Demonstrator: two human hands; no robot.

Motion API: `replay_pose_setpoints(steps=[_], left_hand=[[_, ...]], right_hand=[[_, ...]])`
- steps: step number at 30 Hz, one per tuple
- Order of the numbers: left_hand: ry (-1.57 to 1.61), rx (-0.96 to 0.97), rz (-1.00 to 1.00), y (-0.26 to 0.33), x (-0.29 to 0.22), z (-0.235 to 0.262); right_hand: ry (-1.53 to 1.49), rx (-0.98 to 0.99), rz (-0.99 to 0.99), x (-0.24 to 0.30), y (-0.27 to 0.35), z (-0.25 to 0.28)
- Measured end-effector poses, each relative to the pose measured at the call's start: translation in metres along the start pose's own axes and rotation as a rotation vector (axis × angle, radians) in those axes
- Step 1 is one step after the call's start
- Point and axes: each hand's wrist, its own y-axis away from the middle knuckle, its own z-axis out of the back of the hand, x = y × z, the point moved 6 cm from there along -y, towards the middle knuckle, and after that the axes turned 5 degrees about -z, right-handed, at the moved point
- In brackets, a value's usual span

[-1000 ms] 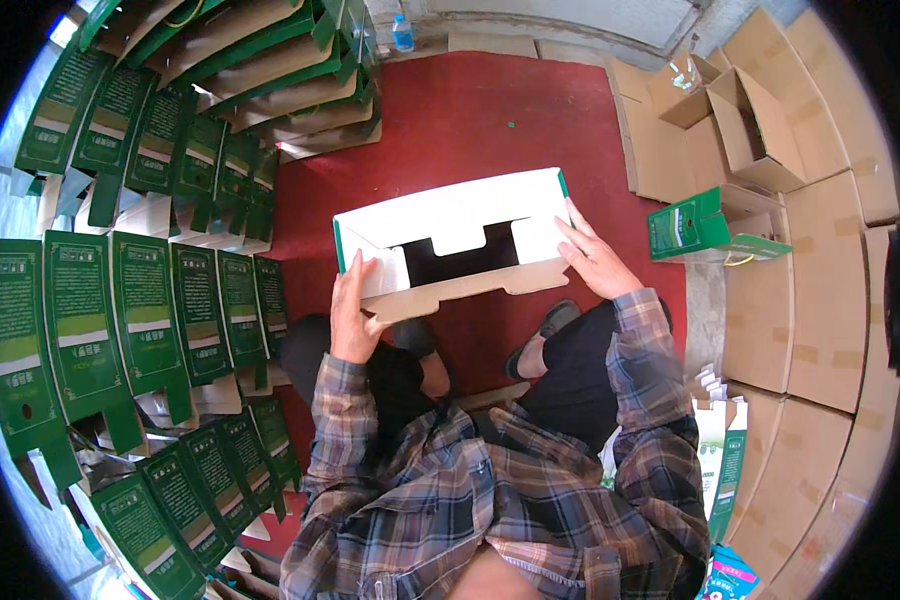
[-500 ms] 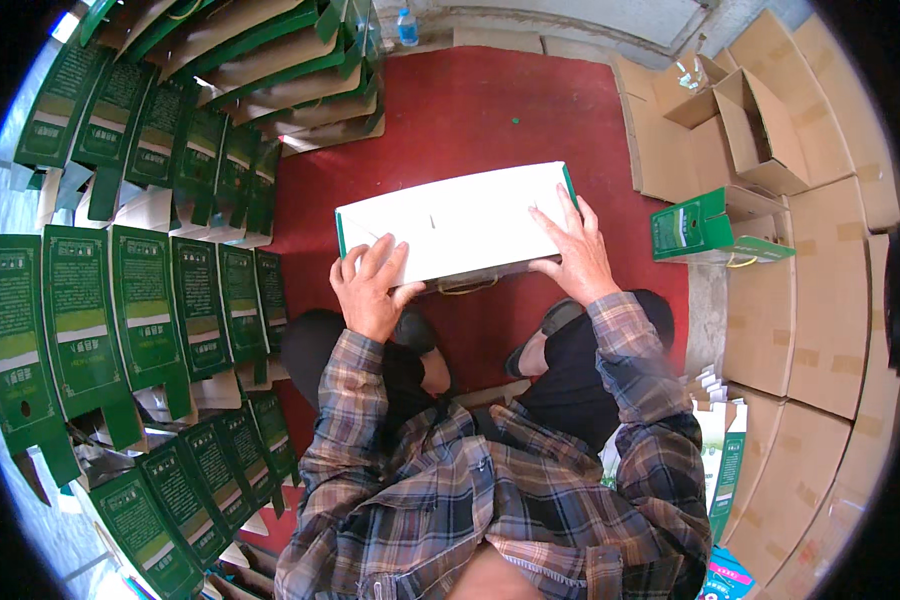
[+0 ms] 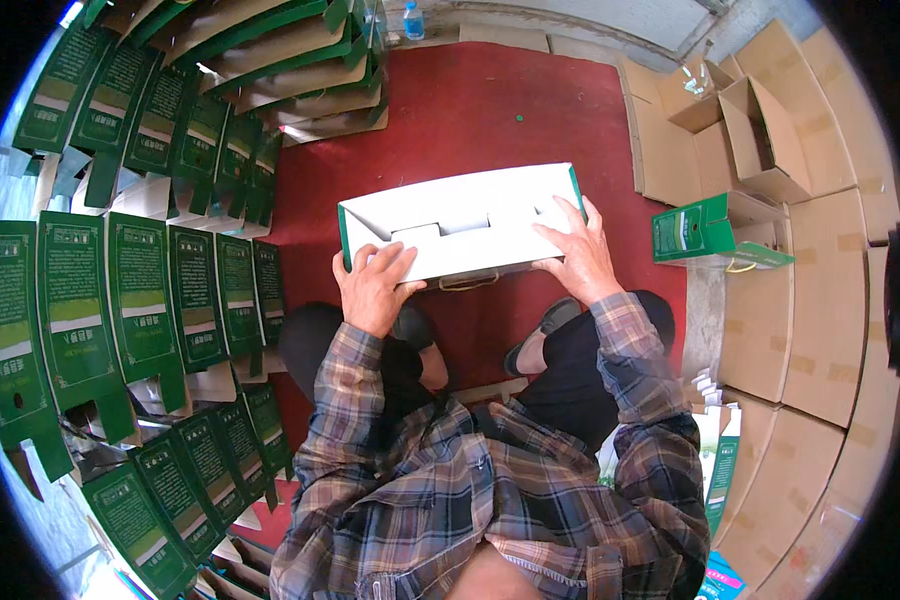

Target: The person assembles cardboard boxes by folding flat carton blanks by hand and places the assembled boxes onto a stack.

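Facing white side up, the carton [image 3: 460,247] runs crosswise, right end farther.

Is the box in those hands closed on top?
The box is mostly shut: its white flaps are folded across, but a middle gap shows. Whether they're locked, I cannot tell.

Pale print on the green boxes [image 3: 75,300]
Rows of characters run across their fronts at left, too small to read reliably.

The mat [image 3: 450,110] is red; on it lies a small green scrap [image 3: 519,118], and two shoes [image 3: 562,315] rest on it also.
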Motion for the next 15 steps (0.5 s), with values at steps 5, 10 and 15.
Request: replay_pose_setpoints(steps=[5,10,15], left_hand=[[0.008,0.019,-0.013,-0.002,0.002,0.0],[-0.041,-0.05,-0.026,0.0,-0.002,0.003],[0.271,-0.261,0.105,0.005,0.015,0.016]], right_hand=[[0.012,0.004,0.014,0.0,0.0,0.0],[0.012,-0.01,0.015,0.0,0.001,0.003],[-0.38,-0.24,-0.055,-0.041,-0.005,0.003]])
